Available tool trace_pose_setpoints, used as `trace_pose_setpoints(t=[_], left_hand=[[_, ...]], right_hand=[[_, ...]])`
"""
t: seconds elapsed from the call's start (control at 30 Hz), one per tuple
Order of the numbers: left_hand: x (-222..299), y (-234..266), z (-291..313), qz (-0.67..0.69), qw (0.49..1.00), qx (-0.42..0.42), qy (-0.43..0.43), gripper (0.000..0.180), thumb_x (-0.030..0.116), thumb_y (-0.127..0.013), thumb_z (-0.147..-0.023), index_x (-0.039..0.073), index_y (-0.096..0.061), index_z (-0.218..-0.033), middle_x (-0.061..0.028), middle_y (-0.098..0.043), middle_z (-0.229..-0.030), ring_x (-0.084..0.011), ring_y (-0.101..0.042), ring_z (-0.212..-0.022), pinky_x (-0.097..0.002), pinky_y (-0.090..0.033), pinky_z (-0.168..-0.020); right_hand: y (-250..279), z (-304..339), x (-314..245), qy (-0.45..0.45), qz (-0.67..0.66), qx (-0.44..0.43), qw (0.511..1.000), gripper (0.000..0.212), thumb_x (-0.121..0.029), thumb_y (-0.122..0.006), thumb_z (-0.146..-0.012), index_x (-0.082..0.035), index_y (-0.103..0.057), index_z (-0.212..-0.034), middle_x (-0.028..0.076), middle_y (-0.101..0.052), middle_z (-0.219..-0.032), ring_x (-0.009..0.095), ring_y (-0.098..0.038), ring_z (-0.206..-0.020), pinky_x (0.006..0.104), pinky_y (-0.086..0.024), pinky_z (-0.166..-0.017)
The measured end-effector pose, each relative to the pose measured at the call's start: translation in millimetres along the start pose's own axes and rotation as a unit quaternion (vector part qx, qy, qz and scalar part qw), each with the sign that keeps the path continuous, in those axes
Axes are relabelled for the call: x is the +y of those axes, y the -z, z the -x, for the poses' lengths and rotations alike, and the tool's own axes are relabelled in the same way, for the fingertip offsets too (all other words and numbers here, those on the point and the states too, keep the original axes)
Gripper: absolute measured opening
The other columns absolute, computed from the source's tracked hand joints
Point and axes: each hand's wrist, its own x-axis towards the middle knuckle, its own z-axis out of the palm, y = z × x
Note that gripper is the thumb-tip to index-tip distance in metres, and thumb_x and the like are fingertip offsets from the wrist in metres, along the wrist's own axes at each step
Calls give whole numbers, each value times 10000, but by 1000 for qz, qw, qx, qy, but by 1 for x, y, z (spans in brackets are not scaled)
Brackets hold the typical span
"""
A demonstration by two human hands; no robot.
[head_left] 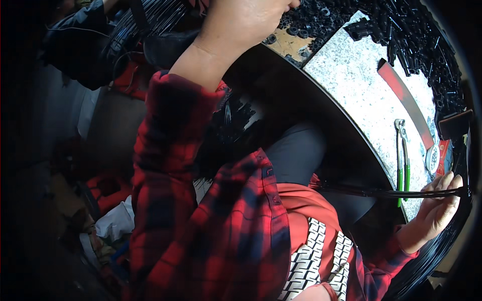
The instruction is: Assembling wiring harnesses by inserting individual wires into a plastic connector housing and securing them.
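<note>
My right hand (433, 214) is at the right edge, its fingers closed around a thin bundle of black cables (371, 191). The bundle runs level from my lap, past the table edge, to the hand. Just left of the fingers lie pliers with green handles (403, 165). My left hand (246, 22) is raised at the top, beside small black ring-shaped parts (324, 15). The picture's upper edge cuts off most of its fingers, so its grip is hidden.
A speckled white tabletop (351, 75) carries a long red and black strip (405, 98) and heaped black fittings (406, 35). A black phone-like slab (455, 124) stands at the right. More black cables (150, 20) lie upper left; a white crumpled bag (116, 220) sits lower left.
</note>
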Motion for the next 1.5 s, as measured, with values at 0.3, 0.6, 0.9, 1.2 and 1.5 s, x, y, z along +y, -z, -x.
trace_pose_setpoints(t=[0.3,0.6,0.9,1.2,1.5], left_hand=[[26,5,16,122,990,-45,55,193,52,-629,-883,-32,-630,-1057,-28,-638,-857,-82,-601,-739,-196,-494,-694],[38,-40,16,201,969,-141,38,274,29,-580,-890,-44,-596,-1155,-96,-659,-1013,-139,-637,-906,-269,-501,-855],[61,-106,28,279,939,-196,47,264,-33,-597,-868,-44,-596,-1133,-106,-583,-1127,-167,-629,-911,-289,-515,-849],[82,-124,27,270,937,-223,10,270,-39,-610,-851,-36,-617,-1121,-108,-561,-1138,-153,-597,-928,-284,-513,-842],[87,-125,29,262,937,-229,-1,299,-33,-639,-831,-25,-612,-1129,-107,-560,-1162,-175,-560,-1057,-311,-435,-958]], right_hand=[[-6,0,-2,-6,3,-30,1000,308,-300,-584,-925,-66,-384,-919,36,-405,-778,111,-452,-629,241,-466,-571],[-58,-14,3,-5,-8,-25,1000,299,-240,-611,-902,-21,-447,-1021,62,-510,-836,146,-523,-688,279,-478,-626],[-79,-27,-2,-113,-179,-85,974,112,-12,-615,-875,-30,-506,-859,69,-613,-798,160,-631,-734,287,-519,-672],[-75,-36,-3,-90,-156,-108,978,121,-74,-619,-885,-34,-508,-859,69,-621,-826,132,-625,-716,297,-536,-660],[-75,-38,1,-90,-156,-115,977,118,-90,-628,-891,-13,-554,-939,45,-626,-817,99,-608,-717,253,-507,-657]])
